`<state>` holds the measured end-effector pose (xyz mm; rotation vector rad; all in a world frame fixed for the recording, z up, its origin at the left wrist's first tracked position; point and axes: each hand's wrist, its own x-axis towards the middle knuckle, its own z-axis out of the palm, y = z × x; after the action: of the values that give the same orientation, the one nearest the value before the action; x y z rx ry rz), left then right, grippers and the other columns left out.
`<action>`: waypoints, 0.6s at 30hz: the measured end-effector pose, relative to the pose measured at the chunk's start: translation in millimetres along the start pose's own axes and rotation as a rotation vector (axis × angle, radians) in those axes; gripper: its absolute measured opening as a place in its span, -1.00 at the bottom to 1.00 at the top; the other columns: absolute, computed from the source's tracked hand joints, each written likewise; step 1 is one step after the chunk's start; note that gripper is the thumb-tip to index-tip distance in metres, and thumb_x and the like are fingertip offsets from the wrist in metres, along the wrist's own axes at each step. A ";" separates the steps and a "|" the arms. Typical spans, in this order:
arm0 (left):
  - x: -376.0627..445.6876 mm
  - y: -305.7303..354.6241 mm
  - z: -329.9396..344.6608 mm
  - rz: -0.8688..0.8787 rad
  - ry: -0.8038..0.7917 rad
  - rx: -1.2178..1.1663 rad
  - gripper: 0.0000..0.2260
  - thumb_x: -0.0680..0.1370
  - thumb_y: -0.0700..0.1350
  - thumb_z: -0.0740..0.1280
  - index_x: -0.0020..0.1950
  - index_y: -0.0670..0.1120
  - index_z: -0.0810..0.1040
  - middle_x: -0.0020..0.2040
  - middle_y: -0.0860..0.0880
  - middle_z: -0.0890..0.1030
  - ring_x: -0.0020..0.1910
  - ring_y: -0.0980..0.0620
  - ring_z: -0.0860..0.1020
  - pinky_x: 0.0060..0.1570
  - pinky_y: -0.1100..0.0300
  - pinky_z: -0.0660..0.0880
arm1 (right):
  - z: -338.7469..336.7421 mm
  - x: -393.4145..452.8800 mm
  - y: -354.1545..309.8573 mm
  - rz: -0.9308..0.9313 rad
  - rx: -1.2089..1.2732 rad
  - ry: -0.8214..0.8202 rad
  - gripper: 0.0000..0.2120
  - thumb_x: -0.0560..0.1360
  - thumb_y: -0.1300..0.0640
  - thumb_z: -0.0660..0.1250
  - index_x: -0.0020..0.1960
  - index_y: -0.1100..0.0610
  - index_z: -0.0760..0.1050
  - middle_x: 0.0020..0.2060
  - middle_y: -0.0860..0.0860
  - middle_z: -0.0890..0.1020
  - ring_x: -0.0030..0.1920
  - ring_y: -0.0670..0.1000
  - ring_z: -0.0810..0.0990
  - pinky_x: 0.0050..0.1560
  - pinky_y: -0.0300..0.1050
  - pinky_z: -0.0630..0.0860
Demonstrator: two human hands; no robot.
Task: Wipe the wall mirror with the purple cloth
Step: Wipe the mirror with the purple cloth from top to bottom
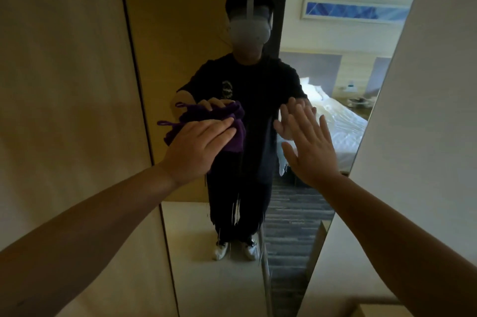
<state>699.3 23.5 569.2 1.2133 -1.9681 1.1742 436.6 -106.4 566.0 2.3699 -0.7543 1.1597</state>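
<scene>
A tall wall mirror [201,19] fills the middle of the head view, between a beige panel on the left and a white wall on the right. My left hand [196,146] presses the bunched purple cloth [233,139] flat against the glass at about waist height of my reflection. A thin loop of the cloth sticks out to the left. My right hand [309,146] rests on the mirror with its fingers spread and nothing in it. Each hand's reflection meets it in the glass.
The beige wall panel [64,84] runs along the mirror's left edge and a white wall [426,110] along its right. The glass reflects a person in dark clothes, a bed with white sheets [343,120], a striped carpet and a framed picture.
</scene>
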 end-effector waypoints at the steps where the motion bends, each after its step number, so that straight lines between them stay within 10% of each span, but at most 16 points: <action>1: -0.7 -2.6 1.1 -0.010 0.005 0.010 -0.71 0.62 -0.29 0.27 0.34 -0.21 0.53 0.38 -0.18 0.50 0.28 -0.18 0.52 0.15 -0.10 0.49 | 5.3 -1.8 -1.7 -0.024 0.002 0.004 -0.41 0.63 -0.02 0.12 0.59 0.19 0.11 0.59 0.13 0.07 0.59 0.14 -0.02 0.55 0.25 -0.01; 18: -100.7 5.7 78.7 -0.089 0.315 0.153 -0.65 0.56 -0.33 0.17 0.34 -0.24 0.49 0.36 -0.20 0.51 0.20 -0.22 0.53 0.14 -0.13 0.46 | 116.3 -84.5 -42.7 -0.001 -0.156 0.242 -0.43 0.65 -0.05 0.14 0.58 0.14 0.15 0.59 0.09 0.10 0.60 0.11 -0.04 0.55 0.25 -0.05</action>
<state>739.0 -2.1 450.4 1.0995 -1.6016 1.3955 489.1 -113.3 425.6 2.0573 -0.7310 1.3068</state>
